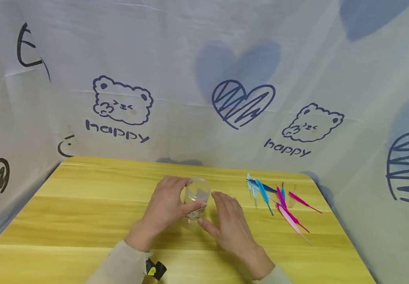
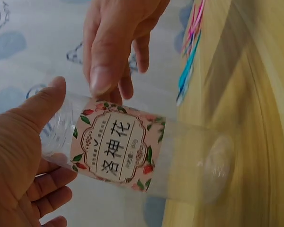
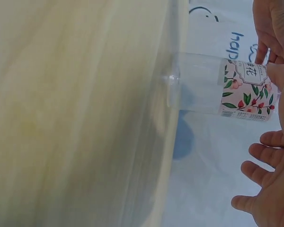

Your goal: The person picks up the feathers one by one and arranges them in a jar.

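Observation:
A clear plastic jar [image 1: 197,189] with an open top stands upright on the wooden table. Its pink floral label [image 2: 118,142] bears Chinese characters. My left hand [image 1: 167,203] grips the jar around its upper part, thumb across the near side and fingers behind. On the jar's right, my right hand [image 1: 230,223] has its fingers spread and slightly bent, with its thumb [image 3: 279,75] close to the label. Whether that thumb touches the jar I cannot tell. In the right wrist view, the jar's lower part [image 3: 203,85] is see-through, with no contents visible.
Several slim, feather-shaped pieces in pink [image 1: 289,221], blue [image 1: 264,193] and pale blue lie loosely on the table [image 1: 83,213] to the right. A printed white cloth [image 1: 176,59] hangs behind and along the table's sides.

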Demonstrator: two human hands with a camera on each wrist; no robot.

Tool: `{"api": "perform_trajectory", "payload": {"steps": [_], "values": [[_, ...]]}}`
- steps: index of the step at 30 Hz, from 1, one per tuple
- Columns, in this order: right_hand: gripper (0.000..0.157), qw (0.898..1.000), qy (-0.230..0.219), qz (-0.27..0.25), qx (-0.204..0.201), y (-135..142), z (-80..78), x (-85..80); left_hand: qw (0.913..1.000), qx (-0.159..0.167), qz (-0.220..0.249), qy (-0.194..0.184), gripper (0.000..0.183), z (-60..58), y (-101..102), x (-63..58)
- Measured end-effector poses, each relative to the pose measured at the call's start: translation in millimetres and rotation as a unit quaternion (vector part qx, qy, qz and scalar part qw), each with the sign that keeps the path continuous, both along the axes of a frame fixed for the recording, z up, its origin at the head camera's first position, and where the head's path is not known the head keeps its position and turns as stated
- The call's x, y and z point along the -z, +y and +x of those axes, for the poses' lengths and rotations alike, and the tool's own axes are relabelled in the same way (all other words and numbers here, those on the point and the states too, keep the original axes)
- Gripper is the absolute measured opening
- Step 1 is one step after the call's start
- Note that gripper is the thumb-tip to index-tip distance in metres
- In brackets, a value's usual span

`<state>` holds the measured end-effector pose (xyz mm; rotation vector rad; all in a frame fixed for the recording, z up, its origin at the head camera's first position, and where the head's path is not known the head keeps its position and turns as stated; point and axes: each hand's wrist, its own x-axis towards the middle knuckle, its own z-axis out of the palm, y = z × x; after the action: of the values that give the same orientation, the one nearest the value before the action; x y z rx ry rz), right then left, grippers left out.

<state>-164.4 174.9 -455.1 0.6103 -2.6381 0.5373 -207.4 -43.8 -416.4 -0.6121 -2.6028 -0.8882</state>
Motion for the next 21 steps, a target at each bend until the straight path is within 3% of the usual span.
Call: {"api": "perform_trajectory", "payload": {"steps": [5, 10, 15, 21], "values": [[0.079, 1.0, 0.012, -0.013, 0.006, 6, 0.7, -2.4, 0.9997, 0.013, -0.019, 0.011, 0.074, 6.3, 9, -2.7], [0.079, 1.0, 0.016, -0.023, 0.01, 10, 0.1, -1.9, 0.9994, 0.001, -0.028, -0.019, 0.072, 11.1, 12, -8.2], [0.077, 0.999, 0.028, -0.038, 0.007, 11, -1.5, -1.0, 0.9991, 0.014, -0.016, -0.035, 0.072, 14.6, 19, -8.1], [0.073, 0.998, 0.011, -0.054, -0.004, 10, -3.6, -0.3, 0.9985, 0.015, -0.028, -0.045, 0.075, 16.5, 19, -8.4]]}}
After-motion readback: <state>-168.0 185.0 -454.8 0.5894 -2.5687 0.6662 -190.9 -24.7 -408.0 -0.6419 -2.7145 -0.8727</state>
